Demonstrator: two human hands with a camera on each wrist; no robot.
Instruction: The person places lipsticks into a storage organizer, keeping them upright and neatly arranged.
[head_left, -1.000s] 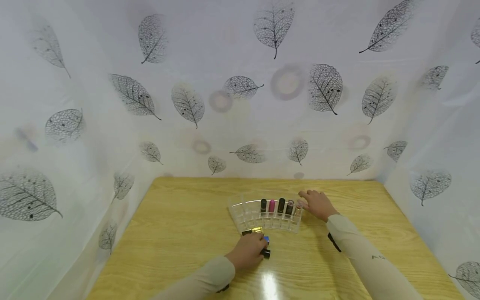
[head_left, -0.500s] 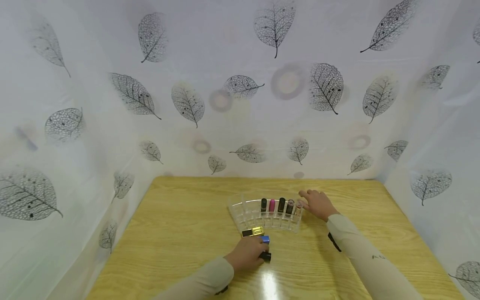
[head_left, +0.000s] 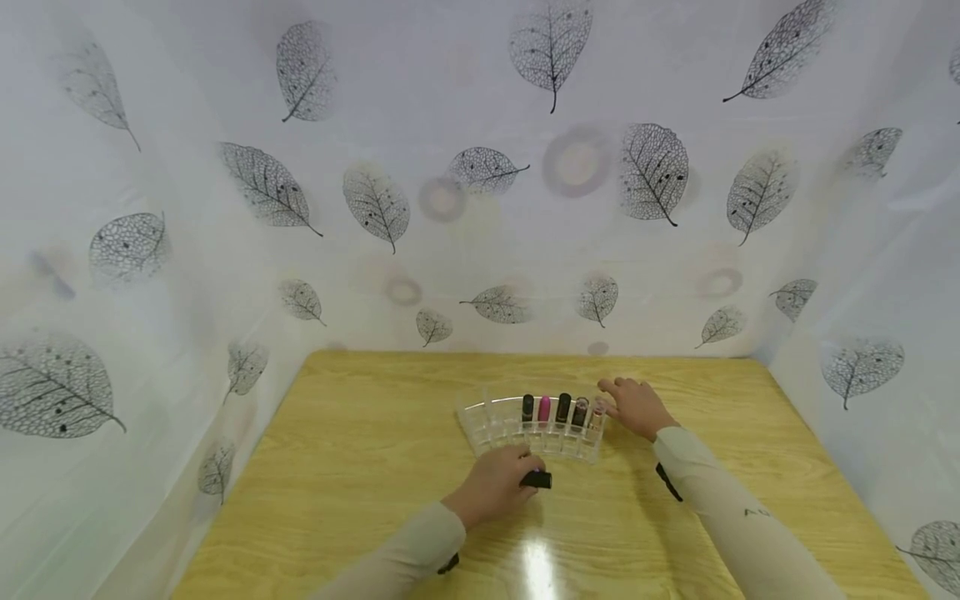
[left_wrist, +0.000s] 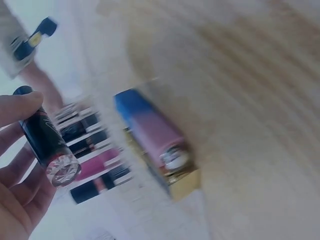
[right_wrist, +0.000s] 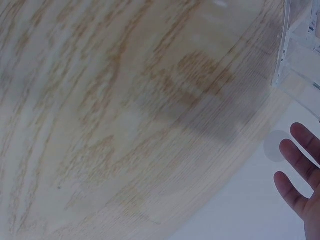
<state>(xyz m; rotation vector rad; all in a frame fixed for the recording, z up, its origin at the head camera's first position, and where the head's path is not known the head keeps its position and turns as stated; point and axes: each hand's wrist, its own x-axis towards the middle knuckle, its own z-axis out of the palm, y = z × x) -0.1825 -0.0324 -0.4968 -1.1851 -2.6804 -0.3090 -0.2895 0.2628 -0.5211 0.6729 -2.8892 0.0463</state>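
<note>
Black lipstick (head_left: 538,480) has moved forward, pinched by the left hand (head_left: 491,483) between thumb and fingers; ahead stands a clear rack (head_left: 495,427), beside the right hand (head_left: 636,408), fingers loosely spread.

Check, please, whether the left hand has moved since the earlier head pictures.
Yes: in the head view, the left hand has moved forward, nearer to the clear holder, which has stayed in place.

Left hand (head_left: 495,486)'s got the black lipstick (head_left: 538,480) up off the worktop (head_left: 360,442) now and scooted closer to the clear rack (head_left: 572,446), so it's pretty much blocking the blue tube (left_wrist: 134,106) and gold case (left_wrist: 185,186) from the head view.
</note>
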